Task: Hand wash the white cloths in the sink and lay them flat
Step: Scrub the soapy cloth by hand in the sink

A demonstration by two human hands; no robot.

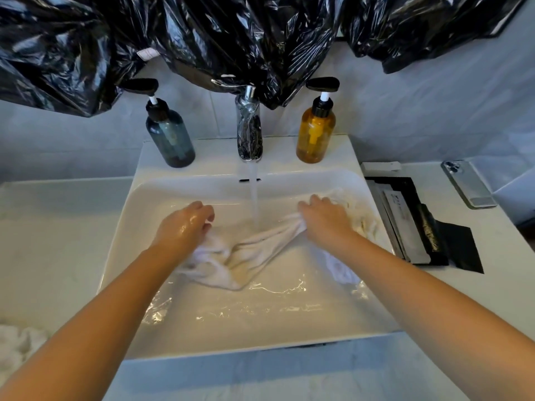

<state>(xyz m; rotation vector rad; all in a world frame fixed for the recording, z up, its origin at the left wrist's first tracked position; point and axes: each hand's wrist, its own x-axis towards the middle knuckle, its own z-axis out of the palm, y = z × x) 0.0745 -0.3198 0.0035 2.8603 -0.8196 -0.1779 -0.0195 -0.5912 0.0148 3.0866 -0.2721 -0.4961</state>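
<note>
While stretching the white cloth [260,241] across the sink [121,256], pinching one bunched end in the left grip [185,227] and the other in the right grip [324,218], fingers of both curled round wet fabric. Middle of the cloth low in the basin, directly under the stream [254,198] from the tap [249,125], partly sunk in shallow water.

Likely trouble from here: splashing over the front rim onto the bench [58,227] if lifted fast against the stream. Overfilling, with the tap open and fabric possibly lying over the outlet; drain itself hidden. Slipping out of a wet grip. Wetting the phone [469,183] lying on the bench to the right.

Sink holding clear water, this cloth, and a second crumpled cloth [362,221] against its right wall. Blue-grey pump bottle [170,137] left of the tap, level hard to tell; amber pump bottle [315,131] right of it, seemingly well filled. Black tray [460,247] beside the sink, carrying flat sachets [402,215].
</note>
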